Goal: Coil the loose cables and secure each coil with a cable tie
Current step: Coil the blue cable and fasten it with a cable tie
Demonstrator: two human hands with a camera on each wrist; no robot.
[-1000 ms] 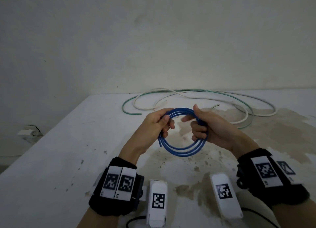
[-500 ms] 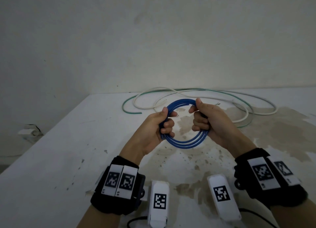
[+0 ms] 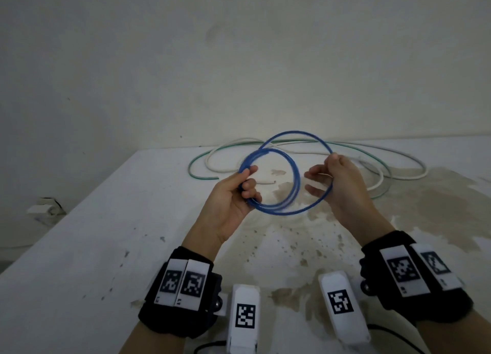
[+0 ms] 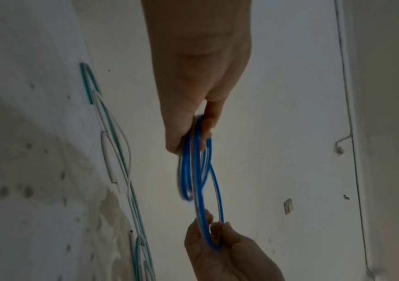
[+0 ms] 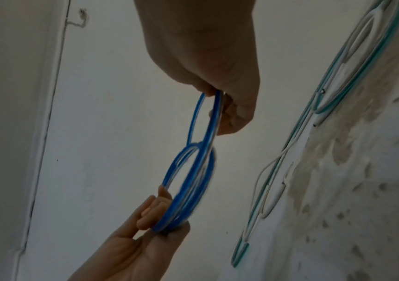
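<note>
The left hand (image 3: 233,191) pinches the gathered turns of a thin blue plastic-sheathed cable (image 3: 295,178), held in the air above the stained white table (image 3: 111,220), while the right hand (image 3: 337,183) pinches one larger outer loop that stands apart from the tighter bundle. The coil is thus split into two unequal rings, joined only at the left-hand grip. The chief risk, as judged from this arrangement, is spring-back: the springy-looking sheath would let the turns fan out or slip from the thumb if either pinch relaxes, and the large loop may cross the small ones in a figure-eight rather than lie flush. No cable tie is visible in any view, so one hand must presumably let go to fetch one, which is when the coil is likeliest to unwind. Behind the hands, a long white cable (image 3: 398,177) and a green-striped cable (image 3: 194,165) lie loose and intertwined on the table, likely to snag together when lifted.
</note>
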